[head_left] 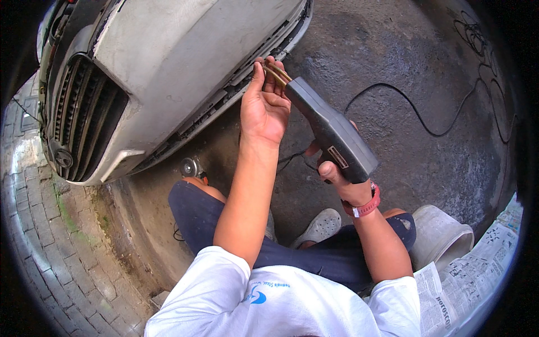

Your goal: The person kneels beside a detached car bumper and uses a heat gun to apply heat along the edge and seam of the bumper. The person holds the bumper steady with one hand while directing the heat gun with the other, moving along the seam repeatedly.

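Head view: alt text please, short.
Seated person's right hand holds a grey gun-shaped tool, its brass prongs at a car bumper; the left hand steadies the prongs. Black cable trails across the floor.

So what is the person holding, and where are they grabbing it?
The right hand grips a grey gun-shaped tool by its rear handle end. The left hand pinches the thin brass prongs at its front tip, close to the car bumper.
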Demonstrator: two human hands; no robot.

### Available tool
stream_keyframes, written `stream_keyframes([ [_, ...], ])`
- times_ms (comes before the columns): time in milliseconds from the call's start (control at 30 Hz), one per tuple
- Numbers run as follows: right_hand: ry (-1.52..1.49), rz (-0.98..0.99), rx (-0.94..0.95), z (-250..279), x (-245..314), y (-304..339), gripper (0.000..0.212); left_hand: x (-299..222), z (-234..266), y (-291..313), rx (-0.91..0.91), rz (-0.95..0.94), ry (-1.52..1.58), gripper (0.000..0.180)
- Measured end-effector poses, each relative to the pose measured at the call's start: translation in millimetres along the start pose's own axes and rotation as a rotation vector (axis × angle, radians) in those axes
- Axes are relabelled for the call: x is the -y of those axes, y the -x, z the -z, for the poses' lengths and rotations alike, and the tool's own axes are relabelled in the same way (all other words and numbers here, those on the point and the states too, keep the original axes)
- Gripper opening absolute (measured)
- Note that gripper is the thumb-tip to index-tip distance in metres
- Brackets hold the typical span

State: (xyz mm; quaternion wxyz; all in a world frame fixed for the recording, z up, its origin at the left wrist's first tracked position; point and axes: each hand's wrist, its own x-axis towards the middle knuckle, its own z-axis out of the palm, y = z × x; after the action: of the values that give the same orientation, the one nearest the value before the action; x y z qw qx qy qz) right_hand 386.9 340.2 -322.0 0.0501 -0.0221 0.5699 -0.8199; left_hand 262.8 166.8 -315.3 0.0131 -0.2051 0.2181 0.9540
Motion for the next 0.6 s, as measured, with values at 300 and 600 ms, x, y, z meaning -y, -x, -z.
stream_keyframes([
  [300,-0.119,-0.058,-0.011,2.3,0.6,6.5,0.086,-4.9,2.9,-1.4,0.132,-0.015,-0.114,0.024],
  [600,-0.250,-0.083,0.030,1.0,2.0,7.2,0.079,-1.6,7.5,-6.5,0.182,-0.136,-0.202,0.020],
])
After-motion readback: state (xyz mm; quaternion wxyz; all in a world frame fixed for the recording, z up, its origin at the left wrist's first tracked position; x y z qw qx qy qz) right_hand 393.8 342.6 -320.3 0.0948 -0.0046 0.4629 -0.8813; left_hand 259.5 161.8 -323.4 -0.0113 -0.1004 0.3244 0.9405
